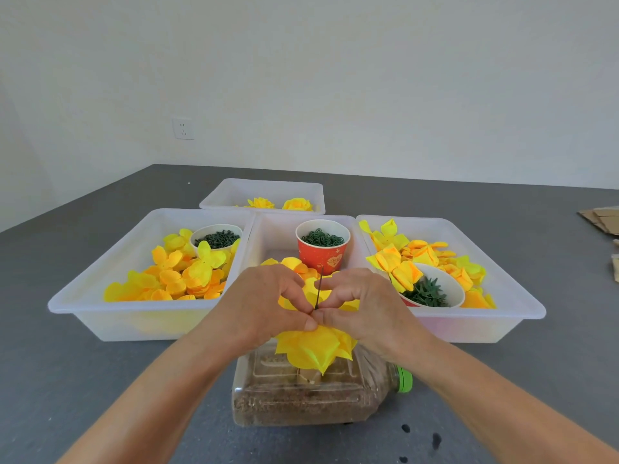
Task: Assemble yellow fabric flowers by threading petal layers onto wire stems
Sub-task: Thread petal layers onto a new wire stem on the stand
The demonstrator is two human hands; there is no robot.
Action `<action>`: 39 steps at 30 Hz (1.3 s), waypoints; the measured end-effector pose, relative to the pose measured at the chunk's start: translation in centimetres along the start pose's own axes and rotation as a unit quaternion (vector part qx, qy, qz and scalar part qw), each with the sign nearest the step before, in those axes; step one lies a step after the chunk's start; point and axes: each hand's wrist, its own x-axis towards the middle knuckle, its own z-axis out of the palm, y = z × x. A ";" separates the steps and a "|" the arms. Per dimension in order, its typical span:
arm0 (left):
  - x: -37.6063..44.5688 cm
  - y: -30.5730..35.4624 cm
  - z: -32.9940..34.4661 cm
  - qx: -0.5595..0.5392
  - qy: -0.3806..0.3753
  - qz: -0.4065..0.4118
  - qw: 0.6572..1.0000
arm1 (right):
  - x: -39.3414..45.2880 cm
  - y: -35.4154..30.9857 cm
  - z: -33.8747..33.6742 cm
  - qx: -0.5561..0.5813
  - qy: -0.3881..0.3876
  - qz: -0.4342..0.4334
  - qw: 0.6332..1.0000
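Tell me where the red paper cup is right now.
In the head view, the red paper cup stands at the back of the middle white tray, just beyond both hands, filled with green rings.

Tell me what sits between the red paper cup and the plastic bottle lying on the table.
Head view: both hands, left and right, pinching a wire stem threaded through yellow petals.

Plain white wall (335, 78) with socket (183, 128), grey table (100, 380).
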 end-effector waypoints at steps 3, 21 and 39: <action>0.1 -0.2 0.2 0.007 0.000 0.002 1.000 | -0.3 0.2 0.1 -0.009 -0.006 -0.006 1.000; 0.8 -0.8 0.6 -0.026 -0.014 0.003 1.000 | -0.7 0.5 0.6 0.027 -0.005 0.011 1.000; 0.0 -0.9 -0.1 -0.015 -0.046 0.000 0.999 | -0.5 0.4 -0.1 0.043 -0.023 0.015 0.999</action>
